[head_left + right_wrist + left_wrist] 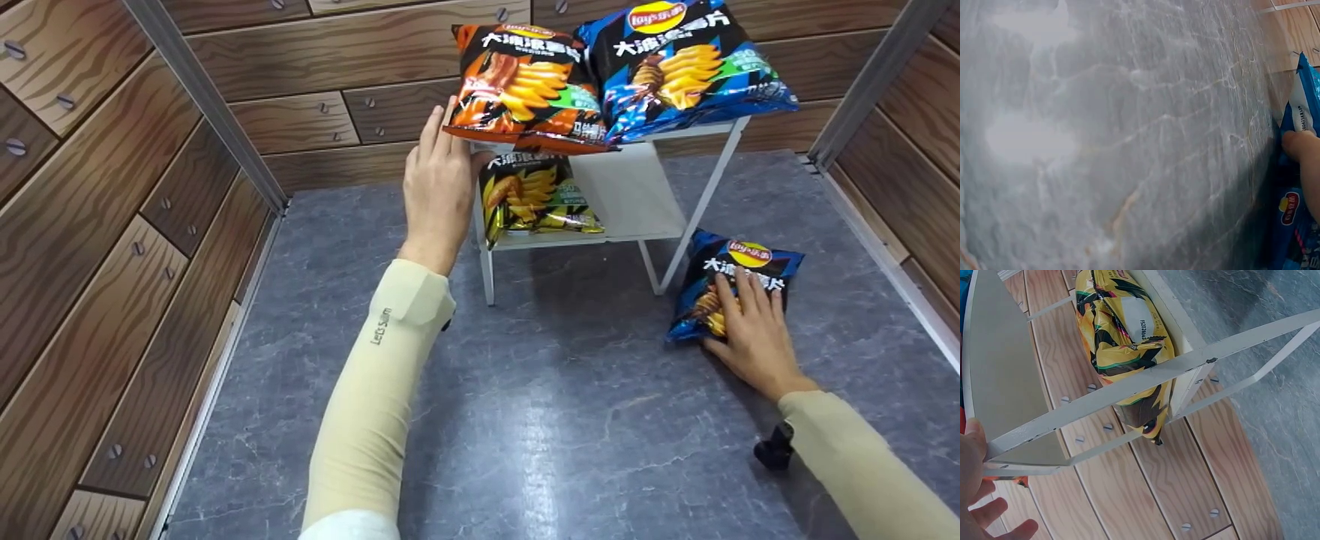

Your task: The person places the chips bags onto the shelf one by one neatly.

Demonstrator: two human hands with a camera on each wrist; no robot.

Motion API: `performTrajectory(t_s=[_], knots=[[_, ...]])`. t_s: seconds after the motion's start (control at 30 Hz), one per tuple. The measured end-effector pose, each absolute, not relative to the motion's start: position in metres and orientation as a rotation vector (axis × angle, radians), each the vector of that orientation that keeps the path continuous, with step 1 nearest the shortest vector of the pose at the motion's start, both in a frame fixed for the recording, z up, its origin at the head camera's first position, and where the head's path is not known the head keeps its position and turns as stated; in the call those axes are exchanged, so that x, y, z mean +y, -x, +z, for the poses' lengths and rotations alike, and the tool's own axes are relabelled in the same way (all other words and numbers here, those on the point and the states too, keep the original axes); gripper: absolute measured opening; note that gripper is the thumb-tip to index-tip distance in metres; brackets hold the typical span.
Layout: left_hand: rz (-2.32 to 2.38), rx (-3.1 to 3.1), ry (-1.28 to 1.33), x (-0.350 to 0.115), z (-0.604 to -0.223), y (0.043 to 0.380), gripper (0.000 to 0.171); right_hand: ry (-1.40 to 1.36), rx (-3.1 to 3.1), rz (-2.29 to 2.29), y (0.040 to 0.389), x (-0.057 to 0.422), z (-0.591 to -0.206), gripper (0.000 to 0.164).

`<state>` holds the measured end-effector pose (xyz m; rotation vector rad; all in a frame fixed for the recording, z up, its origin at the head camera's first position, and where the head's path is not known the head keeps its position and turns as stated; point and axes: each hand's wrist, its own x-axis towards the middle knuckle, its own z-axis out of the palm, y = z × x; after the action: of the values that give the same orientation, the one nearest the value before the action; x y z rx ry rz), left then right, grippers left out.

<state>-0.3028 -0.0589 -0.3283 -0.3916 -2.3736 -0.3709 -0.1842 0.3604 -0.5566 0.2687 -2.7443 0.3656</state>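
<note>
My left hand [439,184] is at the upper left corner of a white two-tier rack [637,191], fingers extended along its side. In the left wrist view the thumb [976,434] is right at the rack's frame. An orange-and-black chip bag [525,86] and a large blue chip bag [682,67] lie on the top tier. On the lower tier leans a yellow-and-black chip bag [536,196], its back visible in the left wrist view. My right hand [754,341] rests on a smaller blue chip bag [750,259] on the floor, fingers nearly straight, thumb along its near edge.
Grey marbled floor [555,420] spreads around the rack. Wood-plank-patterned walls [285,60] stand behind and on both sides, with metal posts [210,97] at the corners. The rack's thin legs [487,274] stand between my hands.
</note>
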Motion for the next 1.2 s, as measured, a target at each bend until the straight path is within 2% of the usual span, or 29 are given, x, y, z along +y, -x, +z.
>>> performTrajectory(t_s=[0.37,0.73,1.2], knots=[[-0.373,-2.358,0.404,-0.058,-0.328,0.302,0.064,-0.283,-2.647,0.492,0.164,0.365,-0.539,0.086],[-0.359,-2.361,0.396,-0.06,-0.328,0.303,0.066,-0.147,-2.564,0.528,0.129,0.348,-0.525,0.086],[-0.348,-2.38,0.378,-0.059,-0.328,0.303,0.067,-0.16,-2.472,0.446,0.105,0.316,-0.503,0.081]])
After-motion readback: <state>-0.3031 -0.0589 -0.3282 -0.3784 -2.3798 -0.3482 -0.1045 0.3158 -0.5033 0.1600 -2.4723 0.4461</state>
